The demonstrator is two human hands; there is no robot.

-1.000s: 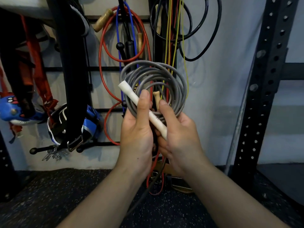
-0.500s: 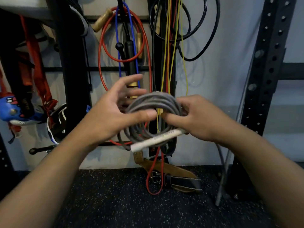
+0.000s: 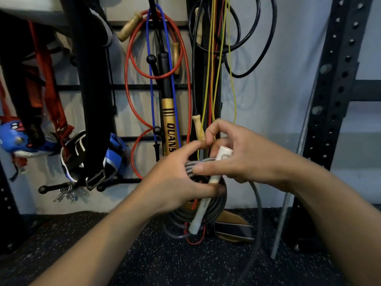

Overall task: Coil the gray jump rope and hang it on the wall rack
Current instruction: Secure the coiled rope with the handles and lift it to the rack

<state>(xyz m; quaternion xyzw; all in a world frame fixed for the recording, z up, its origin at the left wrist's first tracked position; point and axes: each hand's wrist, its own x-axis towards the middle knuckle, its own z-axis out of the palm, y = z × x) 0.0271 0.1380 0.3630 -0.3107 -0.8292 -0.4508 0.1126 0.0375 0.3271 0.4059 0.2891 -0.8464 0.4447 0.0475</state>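
The gray jump rope [image 3: 214, 211] is a coil of several loops held in front of the wall rack [image 3: 115, 87]. My left hand [image 3: 177, 182] grips the coil from the left, thumb across the loops. My right hand [image 3: 239, 159] holds the top of a white handle [image 3: 223, 154] and pinches the gray strands with its thumb. Another white handle [image 3: 199, 217] slants down across the coil. One loose gray loop [image 3: 258, 213] trails down to the right toward the floor.
The wall rack carries red [image 3: 128, 79], blue, yellow [image 3: 210, 69] and black [image 3: 268, 38] ropes, a gold bat [image 3: 170, 129] and wooden handles. Boxing gear [image 3: 94, 159] hangs at the left. A black perforated upright [image 3: 334, 100] stands at the right. A leather belt [image 3: 233, 228] lies on the speckled floor.
The coil has dropped lower and tilted. The white handle swung from lying across under the coil to slanting upright, its top now in my right hand. A loose loop now hangs to the right.
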